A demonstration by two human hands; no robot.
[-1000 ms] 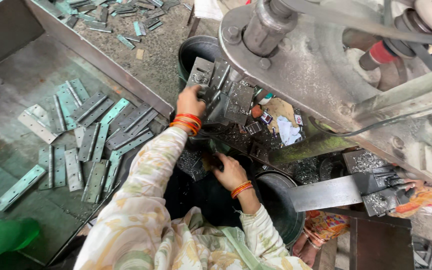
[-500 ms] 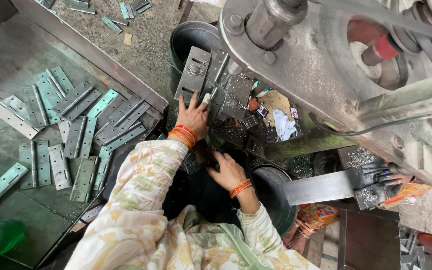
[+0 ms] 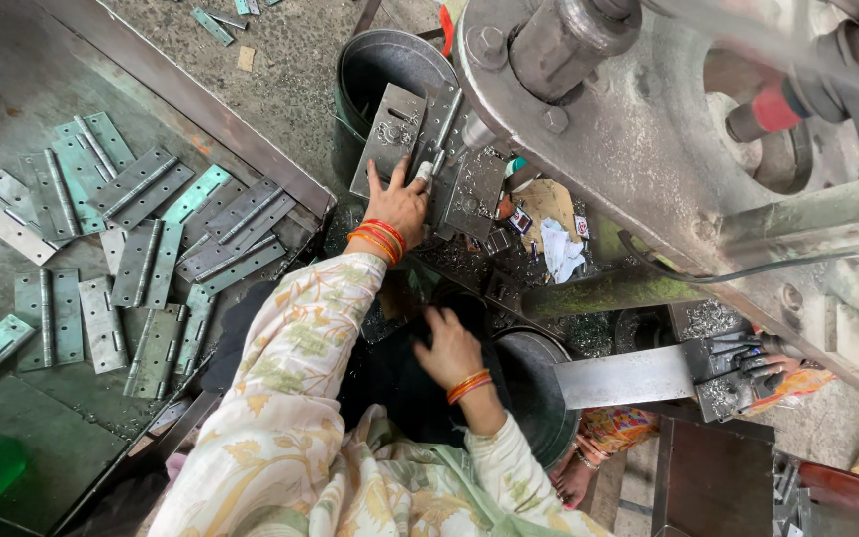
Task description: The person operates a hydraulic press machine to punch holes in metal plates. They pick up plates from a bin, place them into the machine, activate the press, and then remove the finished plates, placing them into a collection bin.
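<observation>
My left hand (image 3: 397, 206), with red and orange bangles at the wrist, reaches forward onto a grey hinge plate (image 3: 388, 139) that lies on the bed of a big grey press machine (image 3: 648, 129). Its fingers lie on the plate's lower part and the thumb is at the plate's right edge. A second hinge plate (image 3: 472, 194) lies just to the right. My right hand (image 3: 449, 348) rests lower down on a dark cloth (image 3: 390, 378) over my lap. Its fingers are curled down, and what is under them is hidden.
Several grey and pale green hinges (image 3: 141, 249) lie spread on a metal tray (image 3: 12, 89) at the left. A round metal bin (image 3: 390, 60) stands behind the plate and another bin (image 3: 534, 388) is by my right arm. Metal chips and paper scraps (image 3: 559, 244) litter the press bed.
My left hand has slid a little further up onto the hinge plate. My right hand has shifted slightly on the dark cloth. The view has moved a bit to the right.
</observation>
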